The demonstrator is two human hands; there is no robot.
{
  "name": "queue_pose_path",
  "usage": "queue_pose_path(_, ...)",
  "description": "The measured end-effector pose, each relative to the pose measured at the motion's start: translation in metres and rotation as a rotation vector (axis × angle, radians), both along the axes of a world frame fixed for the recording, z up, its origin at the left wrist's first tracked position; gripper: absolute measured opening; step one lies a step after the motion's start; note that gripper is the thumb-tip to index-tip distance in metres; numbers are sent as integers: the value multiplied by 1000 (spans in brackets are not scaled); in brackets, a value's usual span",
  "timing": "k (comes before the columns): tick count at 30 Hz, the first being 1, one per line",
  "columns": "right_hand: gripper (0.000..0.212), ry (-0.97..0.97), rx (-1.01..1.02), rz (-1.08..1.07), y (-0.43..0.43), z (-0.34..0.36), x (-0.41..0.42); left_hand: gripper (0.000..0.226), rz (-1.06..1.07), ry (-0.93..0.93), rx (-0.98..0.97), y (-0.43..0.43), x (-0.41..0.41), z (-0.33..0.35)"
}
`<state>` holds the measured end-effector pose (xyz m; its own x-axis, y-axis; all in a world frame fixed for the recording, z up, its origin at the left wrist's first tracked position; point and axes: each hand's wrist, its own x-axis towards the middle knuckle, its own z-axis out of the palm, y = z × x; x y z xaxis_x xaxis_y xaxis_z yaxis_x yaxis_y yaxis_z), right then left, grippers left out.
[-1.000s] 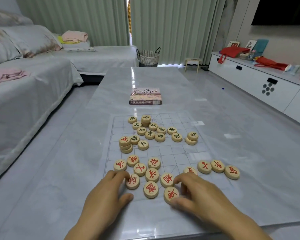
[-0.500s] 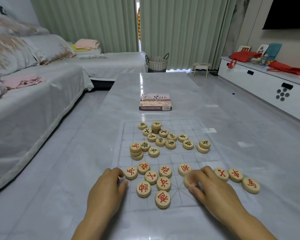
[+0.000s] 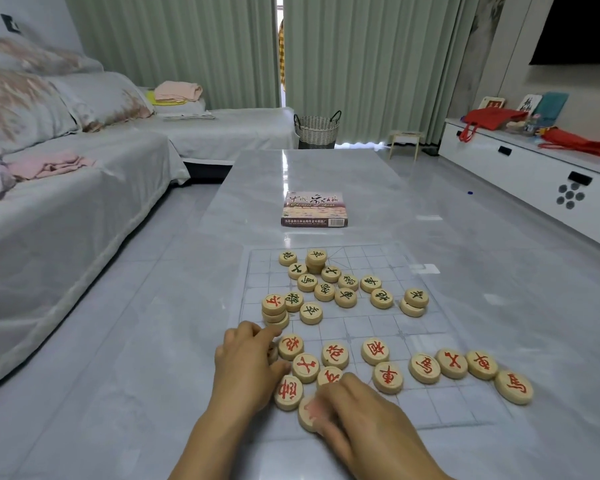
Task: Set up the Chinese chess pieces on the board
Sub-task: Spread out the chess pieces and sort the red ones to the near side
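The Chinese chess pieces lie loose on the board (image 3: 378, 325), a clear gridded sheet flat on the grey marble worktop (image 3: 153, 341) close to its near edge. The red-lettered pieces (image 3: 335, 355) crowd the board's near half, and four more trail in a row toward the worktop's right edge. The dark-lettered pieces (image 3: 346, 296) cluster on the far half, some stacked. A stack topped with a red piece (image 3: 273, 308) stands at the board's left side.

The right hand (image 3: 361, 414) holds the nearest red piece (image 3: 307, 415), bent fingers on top and thumb at its near rim; both are blurred. The left hand (image 3: 243, 365) has its fingers curled over a half-hidden piece (image 3: 273, 353) at the board's left side, its thumb just beside another red piece. I cannot tell whether it grips anything.

The chess set box (image 3: 314, 209) lies beyond the board, toward the worktop's far edge. A wicker basket (image 3: 316, 129) and a small stool (image 3: 405, 140) stand on the floor past that edge, before green curtains (image 3: 361, 64). A covered sofa (image 3: 66, 202) with folded pink cloth (image 3: 49, 164) runs along the left, and a white cabinet (image 3: 516, 174) carrying red bags (image 3: 489, 119) along the right
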<state>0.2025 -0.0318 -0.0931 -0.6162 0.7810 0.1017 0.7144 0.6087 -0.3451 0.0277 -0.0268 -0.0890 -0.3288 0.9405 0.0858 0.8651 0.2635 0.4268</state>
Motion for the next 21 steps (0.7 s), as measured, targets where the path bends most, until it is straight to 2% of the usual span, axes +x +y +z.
queue_pose_path(1,33,15,43,-3,1,1,-3,51,1,0,-6,2,0,-1)
queue_pose_path(3,26,-13,79,26,0,-1,-5,48,0,11,-15,3,-2,-4)
queue_pose_path(5,31,24,31,46,-4,1,-3,44,2,11,-3,4,-3,-6)
queue_pose_path(7,40,29,66,84,1,-3,1,42,3,-2,18,3,-4,-7)
queue_pose_path(9,39,37,132,86,5,-5,8,41,2,-8,28,1,-5,-8)
queue_pose_path(13,43,50,22,113,7,-1,19,42,13,-7,33,-5,-7,-8)
queue_pose_path(15,43,71,33,91,7,5,28,45,23,-22,28,-9,-9,-9)
queue_pose_path(18,38,169,59,-60,21,14,55,46,54,-32,51,-18,-11,-8)
queue_pose_path(21,32,320,41,-439,53,24,104,47,63,-25,97,-30,-5,-4)
